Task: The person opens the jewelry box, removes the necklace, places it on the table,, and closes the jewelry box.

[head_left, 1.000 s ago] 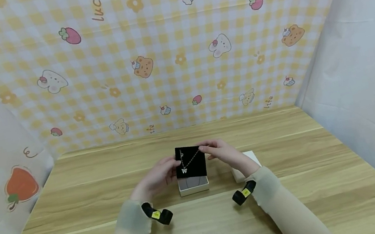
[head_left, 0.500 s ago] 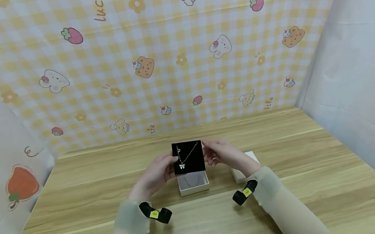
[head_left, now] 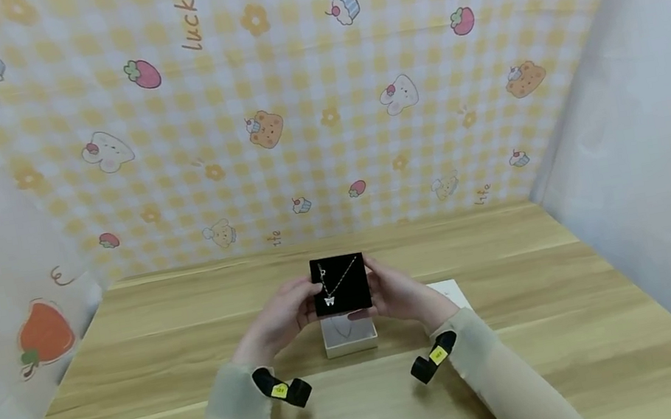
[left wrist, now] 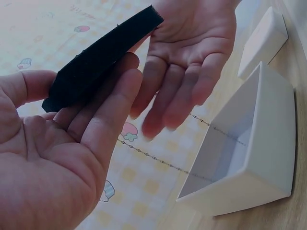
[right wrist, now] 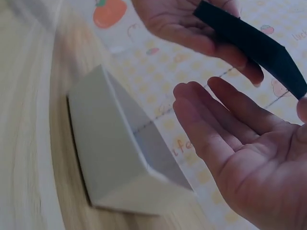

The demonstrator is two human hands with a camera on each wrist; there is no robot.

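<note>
A black square necklace pad is held up over a small white box. A thin chain with a butterfly pendant lies across its front. My left hand grips the pad's left side, thumb in front and fingers behind. At the opposite edge, the thumb of my right hand touches the pad, while its fingers stretch out loosely beneath. In the left wrist view, two strands of chain hang from behind the pad into the box, which stands without its lid.
A white box lid lies on the wooden table, partly behind my right wrist. A yellow checked cloth hangs at the back, with white cloth at both sides.
The pad has risen slightly off the box and turned more upright, uncovering the box's inside. My right hand has gone from the pad's top right corner to its right side, fingers now lower.
</note>
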